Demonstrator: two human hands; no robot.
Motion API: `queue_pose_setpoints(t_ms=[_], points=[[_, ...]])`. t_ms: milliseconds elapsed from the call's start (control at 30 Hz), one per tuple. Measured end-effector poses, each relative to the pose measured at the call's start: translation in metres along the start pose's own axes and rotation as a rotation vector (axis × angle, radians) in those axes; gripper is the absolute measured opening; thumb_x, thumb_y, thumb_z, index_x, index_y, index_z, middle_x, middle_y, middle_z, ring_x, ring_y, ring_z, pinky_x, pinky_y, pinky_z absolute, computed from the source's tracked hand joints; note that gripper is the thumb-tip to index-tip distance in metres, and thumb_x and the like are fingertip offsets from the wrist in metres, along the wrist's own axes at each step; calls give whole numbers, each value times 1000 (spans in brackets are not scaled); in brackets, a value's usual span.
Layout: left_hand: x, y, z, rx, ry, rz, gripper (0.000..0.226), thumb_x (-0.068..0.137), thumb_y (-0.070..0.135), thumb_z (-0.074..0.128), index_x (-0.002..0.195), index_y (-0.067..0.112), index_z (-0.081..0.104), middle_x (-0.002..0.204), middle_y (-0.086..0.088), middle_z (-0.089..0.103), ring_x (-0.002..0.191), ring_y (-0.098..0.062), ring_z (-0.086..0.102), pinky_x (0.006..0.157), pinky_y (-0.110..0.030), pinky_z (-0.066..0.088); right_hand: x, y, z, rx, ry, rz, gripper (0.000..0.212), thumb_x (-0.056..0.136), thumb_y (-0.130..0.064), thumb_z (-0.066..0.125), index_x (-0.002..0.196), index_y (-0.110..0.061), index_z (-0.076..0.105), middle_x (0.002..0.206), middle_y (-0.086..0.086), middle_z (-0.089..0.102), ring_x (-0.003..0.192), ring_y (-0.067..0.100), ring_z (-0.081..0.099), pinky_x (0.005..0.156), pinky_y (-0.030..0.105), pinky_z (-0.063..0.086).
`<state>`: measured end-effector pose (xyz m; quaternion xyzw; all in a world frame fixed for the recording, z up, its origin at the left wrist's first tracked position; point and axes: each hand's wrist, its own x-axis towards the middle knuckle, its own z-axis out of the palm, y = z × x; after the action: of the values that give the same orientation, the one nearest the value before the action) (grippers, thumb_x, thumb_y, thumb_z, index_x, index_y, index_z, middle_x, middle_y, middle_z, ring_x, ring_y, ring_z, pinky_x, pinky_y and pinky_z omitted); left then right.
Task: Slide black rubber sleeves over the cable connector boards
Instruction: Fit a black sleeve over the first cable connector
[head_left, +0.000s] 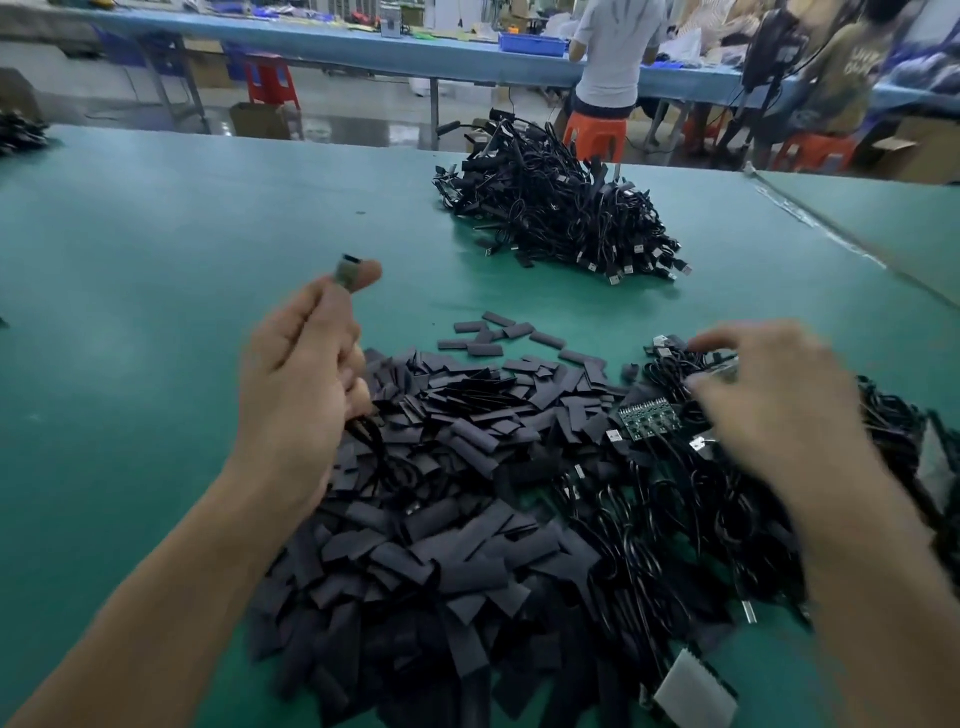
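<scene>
My left hand is raised over the green table and pinches a small sleeved connector between thumb and fingers; a black cable hangs from under the palm. A big heap of flat black rubber sleeves lies in front of me. To its right lies a tangle of black cables with a bare green connector board showing. My right hand, blurred, reaches into that tangle with curled fingers touching cables; what it holds is unclear.
A separate pile of black cables sits further back on the table. Several loose sleeves lie scattered past the heap. A pale ribbed part lies at the near right. People work at a blue bench behind.
</scene>
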<state>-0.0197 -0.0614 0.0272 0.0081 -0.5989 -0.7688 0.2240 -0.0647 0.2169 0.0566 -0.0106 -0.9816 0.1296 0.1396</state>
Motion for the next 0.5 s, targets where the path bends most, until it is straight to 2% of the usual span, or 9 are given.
queue_pose_setpoints(t_ms=[33, 100, 167, 233, 267, 300, 367, 433, 500], points=[[0, 1, -1, 84, -66, -44, 32, 107, 18, 41, 106, 28, 72, 58, 9, 37, 51, -8, 22, 40, -16, 23, -5, -10, 5, -92, -90, -42, 22, 87, -27, 72, 107, -35, 72, 110, 4, 67, 87, 21, 56, 89, 38, 48], [-1, -4, 1, 263, -226, -110, 31, 106, 12, 41, 111, 29, 67, 55, 9, 49, 45, -5, 34, 39, -15, 28, -16, -30, 15, -128, -334, -102, 12, 89, -36, 69, 100, -32, 73, 103, -2, 68, 83, 15, 57, 89, 37, 49], [-4, -10, 4, 432, -314, -89, 23, 104, 11, 46, 111, 28, 60, 55, 5, 61, 42, -5, 45, 42, -13, 37, -25, -42, 27, -155, -491, -131, 25, 90, -48, 64, 93, -24, 72, 90, -2, 68, 82, 20, 62, 84, 36, 51], [-6, -13, 3, 500, -403, -65, 16, 102, 13, 51, 110, 25, 57, 62, -1, 71, 47, -6, 58, 49, -14, 45, -30, -47, 35, -155, -463, -170, 42, 88, -61, 58, 84, -21, 67, 81, -2, 65, 81, 22, 62, 78, 36, 49], [-6, -15, 1, 504, -457, -69, 17, 101, 13, 53, 110, 26, 59, 66, -3, 72, 51, -8, 62, 53, -15, 48, -31, -49, 38, -116, -405, -210, 42, 88, -63, 56, 87, -22, 66, 84, -3, 64, 85, 21, 62, 79, 37, 49], [-5, -19, -2, 512, -486, -71, 20, 100, 13, 55, 111, 28, 62, 67, -3, 73, 53, -8, 64, 55, -16, 50, -32, -51, 41, -51, -340, -259, 37, 90, -60, 56, 98, -25, 67, 94, -4, 64, 94, 21, 61, 84, 38, 49], [-2, -29, -9, 612, -428, -27, 27, 100, 14, 57, 112, 36, 67, 64, 2, 69, 48, -8, 61, 54, -15, 49, -33, -55, 46, 62, -290, -322, 39, 92, -48, 58, 126, -30, 58, 113, -4, 61, 110, 18, 56, 92, 37, 48], [1, -38, -14, 730, -322, 23, 29, 100, 16, 57, 114, 38, 69, 58, 8, 62, 41, -7, 55, 50, -14, 46, -33, -54, 51, 50, -360, -363, 46, 91, -45, 61, 134, -31, 52, 119, -5, 58, 116, 18, 53, 94, 35, 45], [4, -46, -18, 714, -224, 10, 26, 101, 14, 55, 113, 33, 68, 50, 10, 54, 35, -6, 47, 43, -13, 41, -33, -51, 58, 36, -434, -356, 50, 90, -45, 64, 136, -31, 50, 120, -5, 55, 117, 18, 51, 92, 34, 44]])
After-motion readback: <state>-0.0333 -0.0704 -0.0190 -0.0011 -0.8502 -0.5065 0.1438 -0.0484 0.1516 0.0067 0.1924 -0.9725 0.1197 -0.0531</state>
